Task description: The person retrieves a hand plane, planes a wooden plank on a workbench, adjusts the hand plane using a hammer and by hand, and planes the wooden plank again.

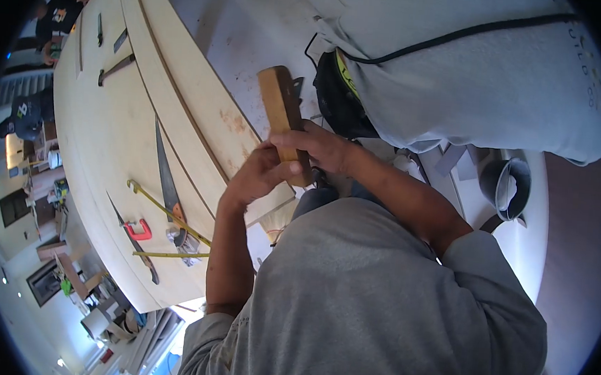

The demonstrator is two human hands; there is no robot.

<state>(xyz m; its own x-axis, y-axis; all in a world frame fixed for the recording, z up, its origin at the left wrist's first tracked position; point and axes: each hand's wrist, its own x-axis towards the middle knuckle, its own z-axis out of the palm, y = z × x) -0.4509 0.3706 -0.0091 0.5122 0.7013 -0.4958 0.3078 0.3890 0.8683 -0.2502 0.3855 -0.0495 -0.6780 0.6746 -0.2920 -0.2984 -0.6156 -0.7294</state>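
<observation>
A wooden hand plane (282, 106) is held between my two hands, off the edge of the plywood-covered workbench. My left hand (254, 174) wraps its near end from the left, thumb lying across the wood. My right hand (312, 146) grips the block from the right, a little higher up, with fingers closed over it. A dark iron or wedge (297, 88) sticks out of the plane's right side. My hands partly cover the lower half of the plane.
On the bench (89, 124) lie a handsaw (165, 171), a narrow saw (130, 235), a red clamp (138, 230), a yellow folding rule (173, 218) and a hammer (117, 70). A person in grey (455, 73) is close at right, near a dark bucket (504, 188). Others stand far left.
</observation>
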